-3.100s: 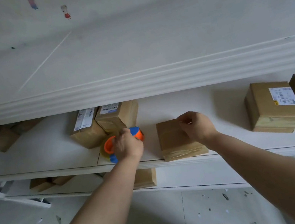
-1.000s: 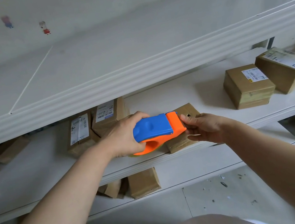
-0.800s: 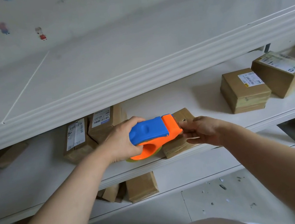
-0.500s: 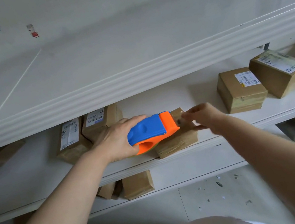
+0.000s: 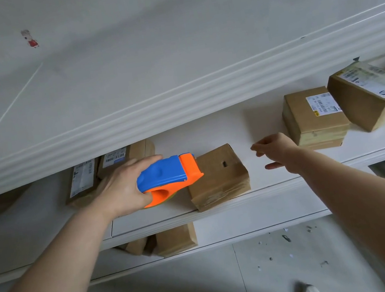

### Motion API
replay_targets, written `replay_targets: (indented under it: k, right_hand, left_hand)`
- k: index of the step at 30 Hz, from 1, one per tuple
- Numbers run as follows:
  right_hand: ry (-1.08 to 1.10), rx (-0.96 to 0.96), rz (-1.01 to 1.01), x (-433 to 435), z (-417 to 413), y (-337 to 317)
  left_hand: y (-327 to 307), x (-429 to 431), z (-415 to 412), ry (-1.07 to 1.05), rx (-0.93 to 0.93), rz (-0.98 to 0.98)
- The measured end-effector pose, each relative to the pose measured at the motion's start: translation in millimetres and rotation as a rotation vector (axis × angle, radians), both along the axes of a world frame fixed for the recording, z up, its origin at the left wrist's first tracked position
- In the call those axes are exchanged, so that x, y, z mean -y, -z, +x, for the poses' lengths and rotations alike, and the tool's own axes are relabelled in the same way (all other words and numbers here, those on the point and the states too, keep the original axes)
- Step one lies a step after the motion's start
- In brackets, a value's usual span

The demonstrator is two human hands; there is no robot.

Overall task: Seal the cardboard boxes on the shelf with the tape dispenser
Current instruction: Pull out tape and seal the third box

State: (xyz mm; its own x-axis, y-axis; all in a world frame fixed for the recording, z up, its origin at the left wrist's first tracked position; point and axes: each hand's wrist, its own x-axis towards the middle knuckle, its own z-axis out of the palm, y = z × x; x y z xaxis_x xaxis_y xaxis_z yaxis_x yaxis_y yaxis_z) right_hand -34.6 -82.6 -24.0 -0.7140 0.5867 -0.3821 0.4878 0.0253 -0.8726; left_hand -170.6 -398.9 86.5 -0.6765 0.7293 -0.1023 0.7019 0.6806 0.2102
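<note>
My left hand grips the blue and orange tape dispenser, whose orange front end is against the left top edge of a small cardboard box near the front edge of the white shelf. My right hand hovers to the right of that box with loosely curled fingers, holding nothing and apart from it. The box has a small slot in its top and tape along its front side.
Two labelled boxes stand behind my left hand. Two more, a box and a larger tilted box, sit on the right of the shelf. Boxes lie on the lower shelf. An upper shelf ledge overhangs. Debris litters the floor.
My right hand has let go of the small box and moved right, away from it. The left hand still holds the dispenser at the box's left edge.
</note>
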Motion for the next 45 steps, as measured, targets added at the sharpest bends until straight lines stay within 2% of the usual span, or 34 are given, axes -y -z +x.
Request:
replay_targets:
  k: [20,29,35,42,43,45]
  right_hand:
    - [-0.028,0.067,-0.010,-9.5,-10.8,26.9]
    - [-0.040,0.116,-0.107,14.5,-13.5,48.7]
    - [0.059,0.114,-0.195,33.7,-19.3,54.2]
    - [-0.045,0.230,0.156,45.9,-15.9,58.4]
    - [-0.042,0.213,0.219,45.4,-15.3,54.8]
    - [0.033,0.040,0.324,42.5,-15.4,44.2]
  left_hand:
    - [12.5,-15.8,-18.4,-0.002,0.024,-0.059]
    - [20.7,-19.5,-17.2,-0.015,0.042,-0.115]
    - [24.7,-21.8,-18.3,-0.032,0.060,-0.120]
    - [32.0,-17.3,-23.0,-0.033,0.064,-0.108]
    - [32.3,-17.0,-23.6,-0.030,0.065,-0.104]
    - [33.9,-15.9,-24.8,-0.021,0.060,-0.093]
